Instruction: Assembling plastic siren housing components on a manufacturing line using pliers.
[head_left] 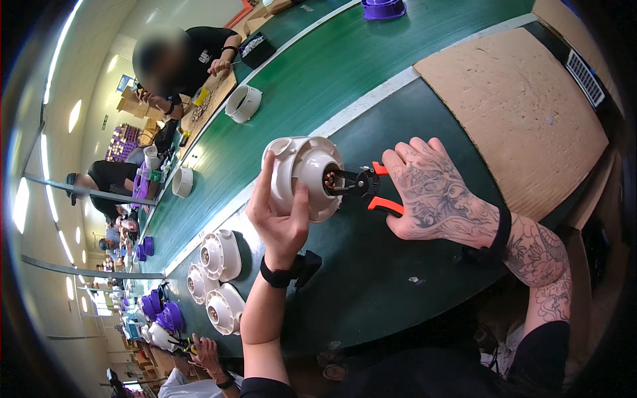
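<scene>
My left hand (281, 232) is wrapped round a white round plastic housing (286, 174), with the fingers on its near face and rim. Copper-coloured parts (330, 180) show in the dark opening at its centre. The black jaws of a pair of pliers (364, 184) reach into that opening. My right hand (438, 192) grips the pliers by their orange and black handles, which are spread apart. How far the jaw tips go in is hidden by the rim. Beside my left forearm, three similar white housings (224, 309) lie on the green table with their openings up.
A cardboard sheet (514, 113) covers the table's right side. White rings (243, 104) and a purple ring (383, 8) sit on the green belt (312, 73). Co-workers (199, 56) stand across the belt; another person's hand (207, 355) with pliers is at lower left, near purple parts (171, 317).
</scene>
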Demonstrator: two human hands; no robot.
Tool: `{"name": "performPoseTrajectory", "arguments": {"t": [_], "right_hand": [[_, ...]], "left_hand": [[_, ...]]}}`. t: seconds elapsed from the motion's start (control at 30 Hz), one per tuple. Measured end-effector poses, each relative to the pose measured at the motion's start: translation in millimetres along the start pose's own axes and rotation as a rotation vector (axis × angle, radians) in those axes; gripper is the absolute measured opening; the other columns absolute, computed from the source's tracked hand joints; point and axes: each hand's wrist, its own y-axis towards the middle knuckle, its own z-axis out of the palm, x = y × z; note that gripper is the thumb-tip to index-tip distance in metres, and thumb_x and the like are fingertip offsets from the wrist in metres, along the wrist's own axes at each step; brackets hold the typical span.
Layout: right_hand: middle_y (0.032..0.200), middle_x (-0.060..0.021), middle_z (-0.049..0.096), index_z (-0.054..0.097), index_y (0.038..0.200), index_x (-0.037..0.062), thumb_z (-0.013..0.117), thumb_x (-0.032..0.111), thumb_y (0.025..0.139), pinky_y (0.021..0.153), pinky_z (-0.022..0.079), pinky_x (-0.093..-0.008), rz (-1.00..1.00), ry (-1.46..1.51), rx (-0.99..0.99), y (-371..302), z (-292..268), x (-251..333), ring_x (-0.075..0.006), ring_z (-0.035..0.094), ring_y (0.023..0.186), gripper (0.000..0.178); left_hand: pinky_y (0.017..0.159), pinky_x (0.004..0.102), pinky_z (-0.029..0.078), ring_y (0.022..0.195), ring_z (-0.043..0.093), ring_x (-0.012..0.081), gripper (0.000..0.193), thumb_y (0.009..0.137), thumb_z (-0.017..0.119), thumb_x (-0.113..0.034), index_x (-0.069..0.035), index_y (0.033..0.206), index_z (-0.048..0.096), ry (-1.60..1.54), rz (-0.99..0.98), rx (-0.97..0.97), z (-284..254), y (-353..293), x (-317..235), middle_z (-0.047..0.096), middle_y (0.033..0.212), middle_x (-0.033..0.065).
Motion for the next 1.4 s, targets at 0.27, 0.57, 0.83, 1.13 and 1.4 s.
{"name": "performPoseTrajectory", "arguments": {"t": [0.27,0.57,0.83,1.13,1.4], "right_hand": [[0.096,-0.0097,0.054,0.057,0.102,0.0050,0.078,0.029,0.063,0.086,0.037,-0.0393,-0.084,0.040,-0.174,-2.4,-11.9,1.2,-0.0262,0.051,0.095,0.050],[0.094,-0.0077,0.054,0.058,0.100,0.0063,0.077,0.029,0.065,0.085,0.035,-0.0374,-0.077,-0.072,-0.128,-7.1,-6.2,1.9,-0.0218,0.051,0.093,0.046],[0.094,-0.0072,0.054,0.058,0.100,0.0074,0.078,0.026,0.065,0.086,0.034,-0.0375,-0.059,-0.067,-0.135,-8.5,-4.5,5.5,-0.0214,0.051,0.095,0.045],[0.097,-0.0078,0.054,0.057,0.103,0.0077,0.079,0.027,0.064,0.087,0.033,-0.0391,-0.032,-0.172,-0.092,-9.5,-5.3,4.6,-0.0218,0.049,0.098,0.048],[0.098,-0.0097,0.053,0.057,0.108,0.0049,0.078,0.027,0.063,0.088,0.034,-0.0396,-0.016,-0.071,-0.072,-10.5,-0.2,1.8,-0.0240,0.049,0.099,0.054]], "left_hand": [[0.099,0.0352,0.052,0.111,0.067,0.0221,0.061,0.088,0.070,-0.008,0.007,0.144,0.051,-0.139,-0.130,0.003,-16.7,13.8,5.4,0.067,0.126,0.0197],[0.102,0.0330,0.048,0.112,0.065,0.0208,0.067,0.086,0.071,-0.015,0.008,0.146,0.049,-0.161,-0.284,0.111,-6.2,5.3,-17.2,0.067,0.127,0.0181],[0.099,0.0342,0.051,0.111,0.066,0.0209,0.064,0.087,0.070,-0.007,0.005,0.146,0.050,-0.056,-0.125,0.085,-2.4,-3.8,-15.1,0.069,0.122,0.0179],[0.101,0.0352,0.050,0.114,0.065,0.0217,0.069,0.084,0.072,-0.006,0.005,0.148,0.048,-0.047,-0.113,0.131,5.1,-2.0,-22.4,0.067,0.126,0.0187],[0.103,0.0354,0.048,0.115,0.064,0.0218,0.071,0.083,0.073,-0.006,0.007,0.148,0.046,-0.136,-0.152,0.101,4.3,-3.8,-17.5,0.065,0.127,0.0184]]}}
